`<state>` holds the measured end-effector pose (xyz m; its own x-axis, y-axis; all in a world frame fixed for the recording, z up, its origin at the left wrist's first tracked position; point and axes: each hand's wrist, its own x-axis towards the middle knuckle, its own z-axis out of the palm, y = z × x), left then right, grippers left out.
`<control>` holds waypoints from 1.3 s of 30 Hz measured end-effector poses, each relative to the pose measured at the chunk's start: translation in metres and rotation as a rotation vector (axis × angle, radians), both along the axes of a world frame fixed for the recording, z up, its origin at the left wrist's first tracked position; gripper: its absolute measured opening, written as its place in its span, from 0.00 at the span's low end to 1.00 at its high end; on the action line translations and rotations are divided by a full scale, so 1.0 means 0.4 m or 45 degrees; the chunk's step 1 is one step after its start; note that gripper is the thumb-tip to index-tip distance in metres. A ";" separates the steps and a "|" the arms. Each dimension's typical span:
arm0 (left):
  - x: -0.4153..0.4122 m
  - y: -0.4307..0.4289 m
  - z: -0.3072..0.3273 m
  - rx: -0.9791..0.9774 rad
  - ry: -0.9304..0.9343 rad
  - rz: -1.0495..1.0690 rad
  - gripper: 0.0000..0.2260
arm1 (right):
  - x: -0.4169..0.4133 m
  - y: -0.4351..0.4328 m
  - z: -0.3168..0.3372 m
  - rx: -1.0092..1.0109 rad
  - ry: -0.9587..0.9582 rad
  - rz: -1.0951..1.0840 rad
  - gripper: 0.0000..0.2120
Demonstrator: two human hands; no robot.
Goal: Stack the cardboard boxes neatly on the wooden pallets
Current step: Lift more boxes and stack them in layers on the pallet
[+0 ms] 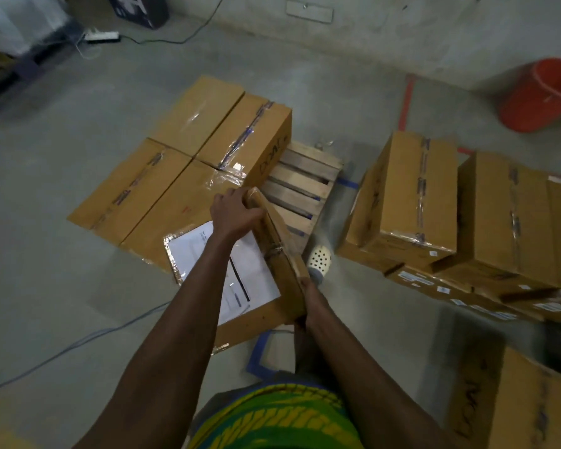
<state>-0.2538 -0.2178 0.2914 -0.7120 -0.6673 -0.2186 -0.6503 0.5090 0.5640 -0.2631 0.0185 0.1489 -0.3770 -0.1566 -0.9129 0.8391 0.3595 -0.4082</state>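
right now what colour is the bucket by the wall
Orange-red: the bucket shows best in the head view.

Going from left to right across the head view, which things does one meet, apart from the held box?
Four boxes on the pallet → bare pallet slats → upright taped box → orange bucket

- Concrete floor carries a wooden pallet, with cardboard boxes flat on its left part.
- Right of the pallet: a box pile.
- Beyond, to its right: an orange bucket.
- Left: a grey cable.
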 end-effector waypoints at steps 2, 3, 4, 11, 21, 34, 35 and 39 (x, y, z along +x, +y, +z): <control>-0.125 -0.059 -0.035 0.025 -0.032 0.009 0.36 | -0.124 -0.072 0.037 0.067 -0.069 -0.070 0.36; -0.196 -0.090 -0.056 0.035 -0.048 0.015 0.37 | -0.199 -0.110 0.058 0.087 -0.102 -0.084 0.31; -0.267 -0.117 -0.069 0.056 -0.073 0.025 0.37 | -0.276 -0.143 0.071 0.117 -0.110 -0.094 0.27; -0.753 -0.318 -0.091 0.222 -0.093 0.020 0.35 | -0.774 -0.316 0.072 0.186 -0.083 -0.011 0.45; -0.892 -0.526 -0.386 0.556 0.178 0.565 0.22 | -1.144 -0.534 -0.094 0.597 0.547 0.356 0.53; -0.814 -0.526 -1.175 1.374 -0.104 1.238 0.26 | -1.093 -0.653 -0.830 0.370 0.037 0.130 0.26; -0.818 -0.520 -1.177 1.389 -0.051 1.263 0.27 | -1.088 -0.657 -0.833 0.362 0.066 0.153 0.29; -0.825 -0.513 -1.144 1.478 0.150 1.333 0.34 | -1.076 -0.687 -0.817 0.390 0.023 0.228 0.35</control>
<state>-0.5836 -0.4232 -0.1662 -0.1069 -0.3695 -0.9231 -0.3487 -0.8555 0.3828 -0.6933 -0.2564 -0.1778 -0.3850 0.0585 -0.9211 0.7453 0.6083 -0.2729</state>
